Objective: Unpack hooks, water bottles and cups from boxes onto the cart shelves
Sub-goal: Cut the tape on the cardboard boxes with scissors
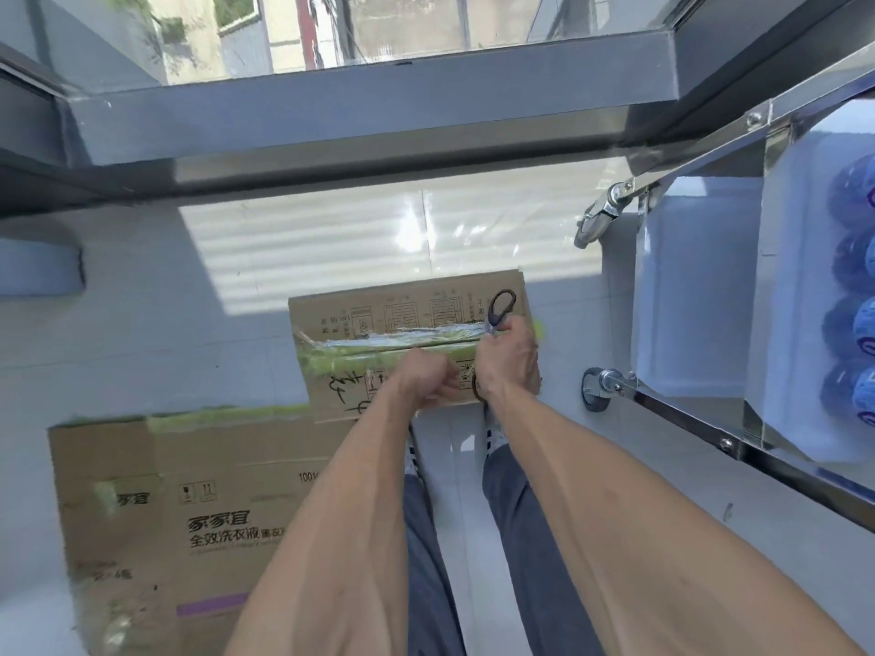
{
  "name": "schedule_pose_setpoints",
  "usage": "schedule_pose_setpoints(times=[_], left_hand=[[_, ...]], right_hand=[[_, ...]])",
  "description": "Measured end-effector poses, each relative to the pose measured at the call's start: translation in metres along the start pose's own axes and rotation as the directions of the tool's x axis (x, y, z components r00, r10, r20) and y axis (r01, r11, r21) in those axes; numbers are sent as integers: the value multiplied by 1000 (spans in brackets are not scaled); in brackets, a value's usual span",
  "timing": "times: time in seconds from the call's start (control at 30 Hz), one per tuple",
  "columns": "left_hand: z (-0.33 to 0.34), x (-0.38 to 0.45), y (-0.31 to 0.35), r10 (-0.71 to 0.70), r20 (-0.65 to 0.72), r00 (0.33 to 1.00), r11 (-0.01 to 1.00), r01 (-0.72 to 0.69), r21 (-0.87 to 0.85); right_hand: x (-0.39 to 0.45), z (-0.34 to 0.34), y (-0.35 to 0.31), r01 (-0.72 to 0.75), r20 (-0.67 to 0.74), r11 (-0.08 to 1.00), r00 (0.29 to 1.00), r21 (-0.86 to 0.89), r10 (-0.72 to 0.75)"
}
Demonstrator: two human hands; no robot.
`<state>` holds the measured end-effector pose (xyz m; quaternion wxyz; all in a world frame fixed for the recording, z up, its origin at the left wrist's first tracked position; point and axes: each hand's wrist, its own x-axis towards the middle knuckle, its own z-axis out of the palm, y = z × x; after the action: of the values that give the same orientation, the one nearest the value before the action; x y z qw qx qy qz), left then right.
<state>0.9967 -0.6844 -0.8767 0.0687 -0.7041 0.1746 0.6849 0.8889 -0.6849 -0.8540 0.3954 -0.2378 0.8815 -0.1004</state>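
- Forearms, bare, both reaching down from the camera to a taped cardboard box [412, 319] on the floor; grey trousers beneath them.
- Right hand [509, 355]: fingers curled round scissors [499, 309], dark handle loops standing just beyond the knuckles, blades hidden at the taped seam.
- Left hand [424, 378]: closed into a fist on the box's near flap, just left of the scissor grip; what it pinches cannot be told.
- Second box [189, 513], larger, printed, near and left of both hands.
- Cart [700, 419], steel frame on castors, right of the grip; blue-capped water bottles [852, 286] on its shelf.
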Motion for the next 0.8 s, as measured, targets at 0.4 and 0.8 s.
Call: schedule_pose_setpoints(times=[0.4, 0.8], left_hand=[[-45, 2, -59, 97, -90, 991, 971, -114, -211], [-64, 8, -60, 133, -47, 990, 911, -141, -386]], right_hand=[[-21, 35, 4, 146, -72, 907, 979, -395, -189], [-47, 56, 24, 500, 242, 642, 860, -582, -450]])
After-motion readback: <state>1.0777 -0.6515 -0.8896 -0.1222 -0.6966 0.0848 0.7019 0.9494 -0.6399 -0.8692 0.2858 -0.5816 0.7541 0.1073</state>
